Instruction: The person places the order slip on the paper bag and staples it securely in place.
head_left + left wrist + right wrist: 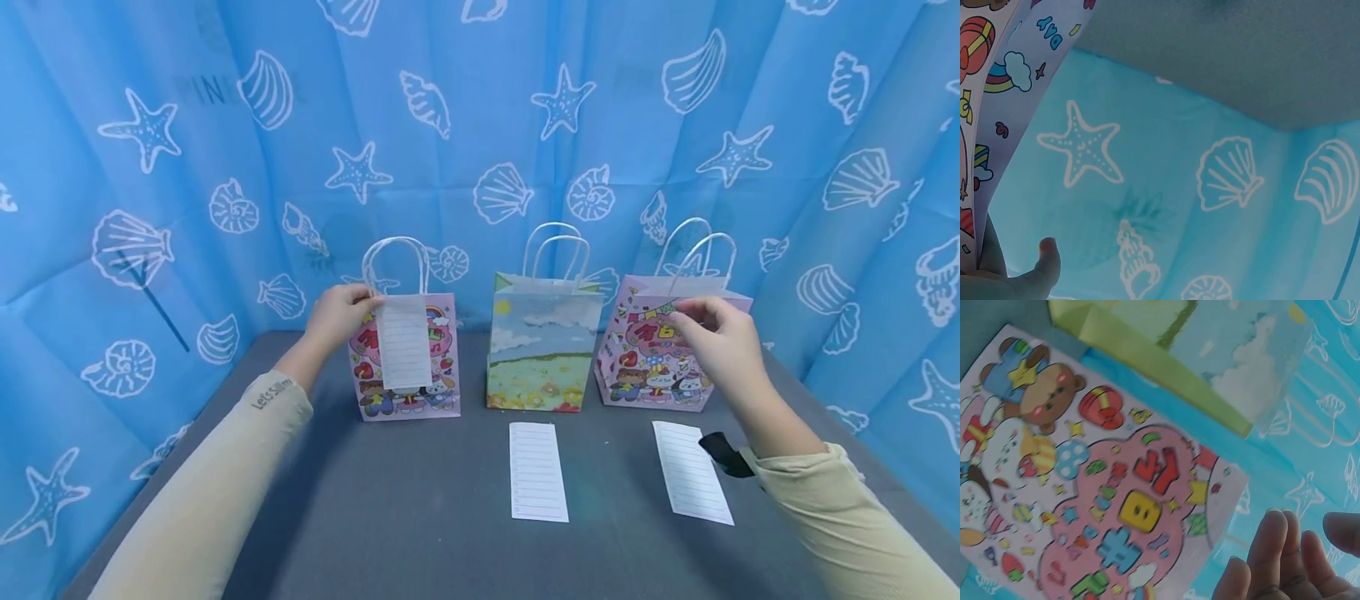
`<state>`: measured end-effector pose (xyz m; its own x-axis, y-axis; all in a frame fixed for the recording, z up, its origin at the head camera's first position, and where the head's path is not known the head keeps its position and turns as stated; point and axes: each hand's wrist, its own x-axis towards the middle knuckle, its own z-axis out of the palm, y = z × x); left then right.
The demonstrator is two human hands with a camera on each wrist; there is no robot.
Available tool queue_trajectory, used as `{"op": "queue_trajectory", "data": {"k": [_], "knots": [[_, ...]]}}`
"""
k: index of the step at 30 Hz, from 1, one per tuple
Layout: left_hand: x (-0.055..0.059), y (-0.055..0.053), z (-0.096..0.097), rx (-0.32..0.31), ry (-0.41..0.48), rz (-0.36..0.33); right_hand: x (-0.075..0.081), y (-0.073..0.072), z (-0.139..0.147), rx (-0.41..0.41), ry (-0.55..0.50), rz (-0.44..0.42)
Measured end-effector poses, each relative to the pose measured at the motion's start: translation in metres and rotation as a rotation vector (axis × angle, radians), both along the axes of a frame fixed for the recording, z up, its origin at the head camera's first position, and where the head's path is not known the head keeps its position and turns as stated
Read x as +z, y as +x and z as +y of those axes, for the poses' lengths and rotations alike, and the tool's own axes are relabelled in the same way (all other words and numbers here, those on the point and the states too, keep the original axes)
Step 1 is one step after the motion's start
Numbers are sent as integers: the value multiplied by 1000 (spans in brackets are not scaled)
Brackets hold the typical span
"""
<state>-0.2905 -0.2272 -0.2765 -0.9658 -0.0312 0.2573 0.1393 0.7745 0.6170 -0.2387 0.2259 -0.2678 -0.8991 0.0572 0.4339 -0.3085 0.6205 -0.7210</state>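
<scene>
My left hand (341,315) is at the upper left of a pink cartoon gift bag (442,400). Its fingertips pinch the top left corner of a lined paper slip (405,346), which hangs flat over the bag's front. In the left wrist view, the bag's side (1019,119) shows next to a raised digit, and the slip is out of sight. My right hand (716,337) hovers before a second pink gift bag (652,387), fingers loosely bent and thumb apart. Nothing shows between these fingers (1266,550) in the right wrist view.
Between the pink bags stands a gift bag with a flower meadow print (543,350). Two more lined slips lie on the grey table: one slip (538,471) before the meadow bag, another slip (692,471) below my right hand. A blue shell-print curtain (465,125) hangs behind.
</scene>
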Motion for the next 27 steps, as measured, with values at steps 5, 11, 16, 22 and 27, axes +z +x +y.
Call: {"op": "queue_trajectory", "data": {"k": [5,11,16,22,27], "knots": [[1,0,-1,0,11,-4,-3,4,11,-26,8,-25],[2,-1,-2,6,0,-4,-11,6,21,-28,-19,-52],[1,-2,1,11,-10,4,-16,9,31,-48,-9,-78],[-1,-2,1,9,-2,4,-24,11,39,-107,10,-153],[-2,-2,0,14,-1,12,-31,14,49,-125,32,-203]]}}
